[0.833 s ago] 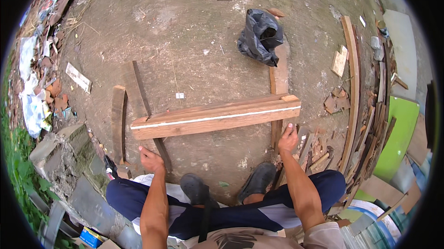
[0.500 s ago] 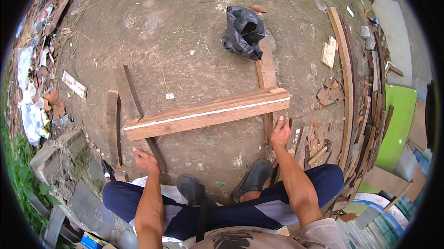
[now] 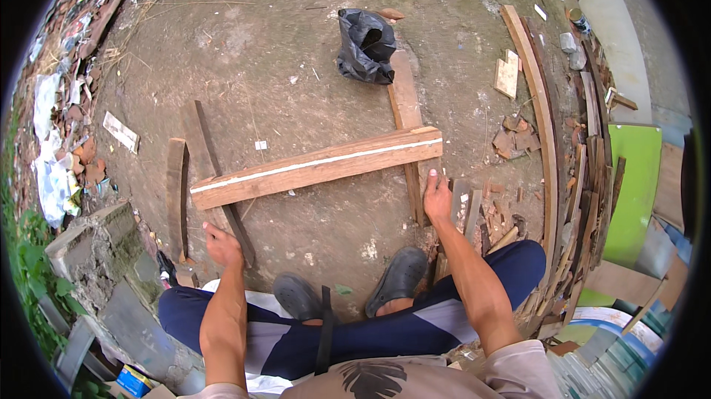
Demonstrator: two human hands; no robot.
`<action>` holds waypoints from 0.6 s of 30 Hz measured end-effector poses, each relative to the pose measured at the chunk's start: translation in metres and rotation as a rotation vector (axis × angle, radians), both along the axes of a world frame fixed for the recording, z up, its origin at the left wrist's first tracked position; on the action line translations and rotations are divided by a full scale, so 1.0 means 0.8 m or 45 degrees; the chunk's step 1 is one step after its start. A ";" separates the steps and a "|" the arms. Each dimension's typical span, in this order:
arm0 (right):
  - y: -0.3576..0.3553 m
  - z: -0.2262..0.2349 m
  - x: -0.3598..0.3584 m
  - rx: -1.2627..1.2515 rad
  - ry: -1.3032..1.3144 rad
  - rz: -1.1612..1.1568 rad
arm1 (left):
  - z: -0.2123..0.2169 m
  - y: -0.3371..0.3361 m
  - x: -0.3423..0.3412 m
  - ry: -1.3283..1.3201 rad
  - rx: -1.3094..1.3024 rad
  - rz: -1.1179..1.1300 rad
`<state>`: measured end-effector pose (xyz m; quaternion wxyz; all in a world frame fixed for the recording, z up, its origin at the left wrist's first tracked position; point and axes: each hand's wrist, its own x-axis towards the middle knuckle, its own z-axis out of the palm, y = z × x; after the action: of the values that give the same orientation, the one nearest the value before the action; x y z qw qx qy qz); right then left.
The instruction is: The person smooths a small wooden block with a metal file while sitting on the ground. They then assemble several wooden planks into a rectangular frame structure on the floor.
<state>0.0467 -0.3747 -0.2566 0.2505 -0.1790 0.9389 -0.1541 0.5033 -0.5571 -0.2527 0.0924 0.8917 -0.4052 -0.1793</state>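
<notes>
Wooden plank (image 3: 318, 165) lies flat across two thinner boards (image 3: 407, 121) on the dirt ground (image 3: 244, 51), unmoved since earlier. I see the right hand (image 3: 437, 197) open, fingertips beside its near edge; left hand (image 3: 222, 245) open, resting on the ground, holding nothing.

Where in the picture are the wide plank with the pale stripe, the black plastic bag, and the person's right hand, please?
Wide plank (image 3: 318, 168): head view, middle of its top face.
Black plastic bag (image 3: 366, 46): head view, centre of the crumpled bag.
Right hand (image 3: 437, 199): head view, back of the hand.
</notes>
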 end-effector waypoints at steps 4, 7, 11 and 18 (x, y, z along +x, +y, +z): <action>-0.008 0.019 -0.021 0.229 -0.272 0.047 | 0.001 0.001 0.000 -0.030 0.031 0.025; -0.013 0.019 -0.023 0.244 -0.176 0.091 | 0.008 -0.004 -0.006 -0.093 0.070 0.059; -0.033 0.028 -0.016 0.167 -0.295 0.190 | -0.011 -0.001 0.012 -0.168 0.008 0.069; -0.036 0.014 -0.038 0.352 -0.453 0.374 | -0.002 -0.002 -0.001 -0.105 0.011 0.047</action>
<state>0.0165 -0.4034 -0.2454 0.4533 -0.2475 0.8562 -0.0156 0.5024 -0.5583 -0.2541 0.0750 0.9060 -0.3915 -0.1422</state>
